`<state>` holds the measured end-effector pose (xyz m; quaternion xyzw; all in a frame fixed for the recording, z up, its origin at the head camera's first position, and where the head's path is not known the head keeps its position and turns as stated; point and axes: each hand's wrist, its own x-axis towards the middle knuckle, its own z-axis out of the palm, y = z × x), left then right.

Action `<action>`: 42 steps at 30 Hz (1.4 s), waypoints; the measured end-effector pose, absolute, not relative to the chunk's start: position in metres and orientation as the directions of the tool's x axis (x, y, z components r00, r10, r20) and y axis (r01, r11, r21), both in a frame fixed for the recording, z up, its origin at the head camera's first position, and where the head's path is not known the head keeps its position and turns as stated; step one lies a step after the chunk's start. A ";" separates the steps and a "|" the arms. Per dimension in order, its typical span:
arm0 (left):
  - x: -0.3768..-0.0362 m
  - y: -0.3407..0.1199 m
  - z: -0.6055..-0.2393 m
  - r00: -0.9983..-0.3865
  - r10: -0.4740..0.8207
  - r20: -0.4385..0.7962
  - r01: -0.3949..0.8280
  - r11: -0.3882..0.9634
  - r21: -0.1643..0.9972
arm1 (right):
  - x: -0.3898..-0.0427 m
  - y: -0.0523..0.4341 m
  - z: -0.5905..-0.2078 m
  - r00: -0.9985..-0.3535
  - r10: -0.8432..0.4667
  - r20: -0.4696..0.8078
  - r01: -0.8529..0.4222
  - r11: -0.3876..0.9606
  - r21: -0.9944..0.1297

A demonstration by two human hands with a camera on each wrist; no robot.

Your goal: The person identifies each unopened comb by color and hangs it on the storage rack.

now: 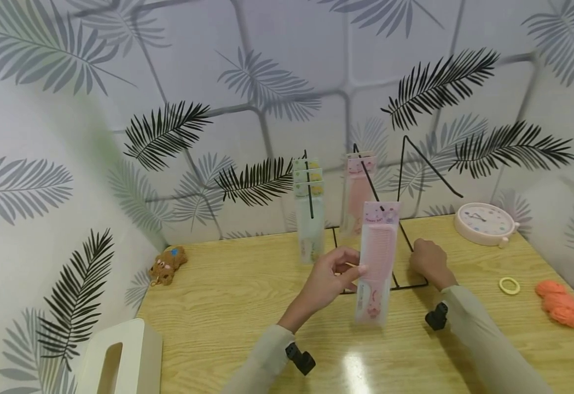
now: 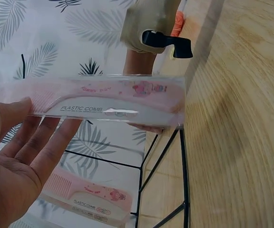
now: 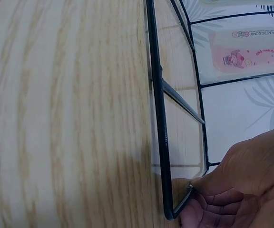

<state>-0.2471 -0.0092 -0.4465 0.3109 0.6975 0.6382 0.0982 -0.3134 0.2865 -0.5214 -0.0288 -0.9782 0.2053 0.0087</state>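
Observation:
A pink plastic comb (image 1: 379, 254) in a clear sleeve hangs upright at the tip of a black wire hook, its top edge overlapping the hook end. My left hand (image 1: 327, 278) pinches the sleeve by its left edge, thumb in front and fingers behind; the left wrist view shows the print on the packaged comb (image 2: 122, 97). Low on the right side of the black wire rack (image 1: 410, 287), my right hand (image 1: 429, 262) grips the base wire between thumb and curled fingers (image 3: 218, 209). Further back on the same hook hangs another pink packaged comb (image 1: 358, 189).
Several green packaged combs (image 1: 310, 219) hang on the rack's left hook; its right hook (image 1: 434, 167) juts forward bare. A pink clock (image 1: 486, 223), yellow ring (image 1: 509, 285) and orange yarn bundle (image 1: 561, 304) lie right. A brown plush toy (image 1: 168, 265) and white box (image 1: 144, 350) stand left.

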 end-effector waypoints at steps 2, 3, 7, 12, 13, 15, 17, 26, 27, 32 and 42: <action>-0.248 -0.008 -0.444 -0.782 0.565 0.262 0.310 -0.011 0.951 | -0.312 0.288 -0.521 -0.999 0.052 0.009 0.044 0.915 -0.402; -0.248 -0.007 -0.444 -0.782 0.567 0.260 0.308 -0.012 0.951 | -0.312 0.288 -0.521 -0.999 0.048 0.009 0.040 0.915 -0.402; -0.252 -0.006 -0.446 -0.790 0.556 0.257 0.299 -0.018 0.954 | -0.312 0.290 -0.522 -0.999 0.024 0.022 0.013 0.917 -0.399; -0.259 -0.005 -0.451 -0.809 0.520 0.276 0.305 -0.032 0.952 | -0.315 0.290 -0.526 -0.999 -0.042 0.031 -0.051 0.914 -0.402; -0.261 -0.005 -0.452 -0.813 0.510 0.282 0.309 -0.032 0.950 | -0.316 0.290 -0.526 -0.998 -0.051 0.029 -0.059 0.914 -0.402; -0.263 -0.006 -0.453 -0.822 0.492 0.287 0.311 -0.035 0.950 | -0.316 0.289 -0.526 -0.998 -0.065 0.022 -0.068 0.911 -0.407; -0.265 -0.006 -0.453 -0.827 0.481 0.291 0.311 -0.039 0.950 | -0.315 0.288 -0.525 -0.997 -0.071 0.018 -0.072 0.911 -0.407; -0.273 -0.007 -0.454 -0.838 0.466 0.283 0.292 -0.053 0.955 | -0.316 0.285 -0.533 -0.995 -0.089 0.046 -0.100 0.914 -0.392; -0.274 -0.007 -0.454 -0.841 0.460 0.284 0.296 -0.046 0.954 | -0.316 0.284 -0.533 -0.995 -0.088 0.051 -0.101 0.916 -0.389; -0.284 -0.007 -0.454 -0.853 0.427 0.300 0.328 -0.009 0.945 | -0.316 0.282 -0.526 -0.996 -0.083 0.039 -0.092 0.917 -0.388; -0.299 -0.001 -0.456 -0.898 0.319 0.303 0.325 0.015 0.946 | -0.323 0.280 -0.535 -0.996 -0.084 0.033 -0.090 0.918 -0.386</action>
